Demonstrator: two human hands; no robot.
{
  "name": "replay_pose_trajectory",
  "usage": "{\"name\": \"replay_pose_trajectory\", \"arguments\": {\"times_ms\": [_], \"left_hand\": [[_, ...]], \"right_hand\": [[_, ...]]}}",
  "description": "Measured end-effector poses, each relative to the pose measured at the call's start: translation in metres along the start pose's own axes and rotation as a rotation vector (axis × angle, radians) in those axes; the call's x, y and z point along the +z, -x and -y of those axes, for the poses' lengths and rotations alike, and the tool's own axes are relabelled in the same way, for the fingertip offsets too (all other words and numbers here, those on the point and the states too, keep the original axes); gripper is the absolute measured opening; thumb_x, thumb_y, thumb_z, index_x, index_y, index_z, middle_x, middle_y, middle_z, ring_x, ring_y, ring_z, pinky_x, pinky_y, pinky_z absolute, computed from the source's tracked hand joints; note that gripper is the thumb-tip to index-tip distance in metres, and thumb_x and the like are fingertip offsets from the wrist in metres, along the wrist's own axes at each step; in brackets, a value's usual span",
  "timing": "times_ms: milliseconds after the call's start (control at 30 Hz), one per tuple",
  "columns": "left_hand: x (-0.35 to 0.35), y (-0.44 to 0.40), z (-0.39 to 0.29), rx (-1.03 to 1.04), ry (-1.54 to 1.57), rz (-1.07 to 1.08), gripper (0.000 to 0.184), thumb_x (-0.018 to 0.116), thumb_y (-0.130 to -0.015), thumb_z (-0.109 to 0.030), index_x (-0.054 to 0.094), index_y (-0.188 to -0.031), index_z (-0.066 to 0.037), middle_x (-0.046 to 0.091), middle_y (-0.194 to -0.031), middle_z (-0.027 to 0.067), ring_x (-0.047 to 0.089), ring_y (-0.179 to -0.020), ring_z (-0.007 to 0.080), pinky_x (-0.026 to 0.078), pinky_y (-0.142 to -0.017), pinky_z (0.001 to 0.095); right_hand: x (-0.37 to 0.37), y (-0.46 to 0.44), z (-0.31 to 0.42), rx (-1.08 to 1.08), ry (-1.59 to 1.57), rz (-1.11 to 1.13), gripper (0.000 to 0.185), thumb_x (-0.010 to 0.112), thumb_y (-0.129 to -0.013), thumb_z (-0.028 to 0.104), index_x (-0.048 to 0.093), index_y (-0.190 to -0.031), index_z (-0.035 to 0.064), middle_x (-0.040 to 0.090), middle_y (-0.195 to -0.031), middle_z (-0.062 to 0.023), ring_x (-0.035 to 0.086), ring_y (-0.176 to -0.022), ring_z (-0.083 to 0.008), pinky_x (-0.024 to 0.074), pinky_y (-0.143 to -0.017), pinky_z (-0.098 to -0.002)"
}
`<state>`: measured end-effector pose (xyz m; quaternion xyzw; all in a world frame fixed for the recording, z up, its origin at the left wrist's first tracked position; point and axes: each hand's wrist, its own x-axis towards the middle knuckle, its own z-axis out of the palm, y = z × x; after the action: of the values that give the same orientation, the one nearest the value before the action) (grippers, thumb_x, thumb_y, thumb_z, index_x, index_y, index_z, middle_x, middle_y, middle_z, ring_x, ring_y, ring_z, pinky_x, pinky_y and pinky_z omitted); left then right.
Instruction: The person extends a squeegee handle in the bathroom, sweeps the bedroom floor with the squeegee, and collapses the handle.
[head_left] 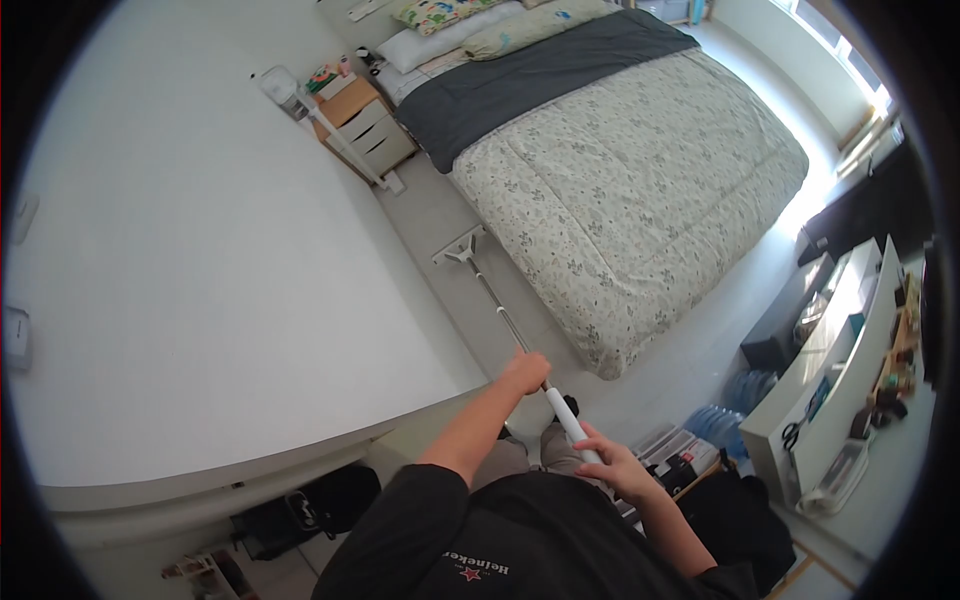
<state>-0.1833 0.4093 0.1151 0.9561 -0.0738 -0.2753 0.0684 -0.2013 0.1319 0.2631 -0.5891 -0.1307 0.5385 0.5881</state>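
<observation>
A flat mop [510, 325] with a thin grey pole and a white grip runs diagonally away from my body. Its wide, light-coloured head [460, 250] rests on the floor between the bed and the white wall. My left hand [527, 371] is closed round the pole just below the white grip. Farther up, close to my body, my right hand [614, 467] wraps round the upper end of the white grip [567, 417].
The bed [640, 190] with a leafy quilt borders the strip of floor on the right. A drawer nightstand [365, 125] and a white stick vacuum [345, 150] stand beyond the mop head. Large water bottles [715, 425] and a white shelf unit [830, 350] are at right.
</observation>
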Motion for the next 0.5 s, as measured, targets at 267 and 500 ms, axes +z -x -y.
{"name": "replay_pose_trajectory", "arguments": {"times_ms": [267, 500], "left_hand": [[-0.072, 0.081, -0.061, -0.052, 0.417, -0.714, 0.064, 0.067, -0.078, -0.017, 0.042, -0.136, -0.005, 0.041, -0.142, 0.0145, 0.037, -0.132, 0.0361, 0.030, -0.107, 0.0536], [-0.177, 0.375, -0.032, -1.050, -0.431, -1.361, 0.084, 0.056, -0.089, -0.028, 0.003, -0.148, 0.000, -0.003, -0.153, 0.0269, 0.011, -0.142, 0.0408, 0.011, -0.113, 0.0530]], "right_hand": [[-0.049, -0.066, -0.089, 0.349, 0.807, -0.199, 0.054, 0.064, -0.084, 0.021, 0.041, -0.129, 0.0028, 0.059, -0.107, -0.0282, 0.062, -0.095, -0.0400, 0.0501, -0.079, -0.0435], [-0.023, -0.132, -0.183, 0.155, 0.350, -0.340, 0.035, 0.063, -0.086, 0.019, 0.056, -0.115, 0.0016, 0.058, -0.067, -0.0086, 0.057, -0.052, -0.0189, 0.0444, -0.046, -0.0324]]}}
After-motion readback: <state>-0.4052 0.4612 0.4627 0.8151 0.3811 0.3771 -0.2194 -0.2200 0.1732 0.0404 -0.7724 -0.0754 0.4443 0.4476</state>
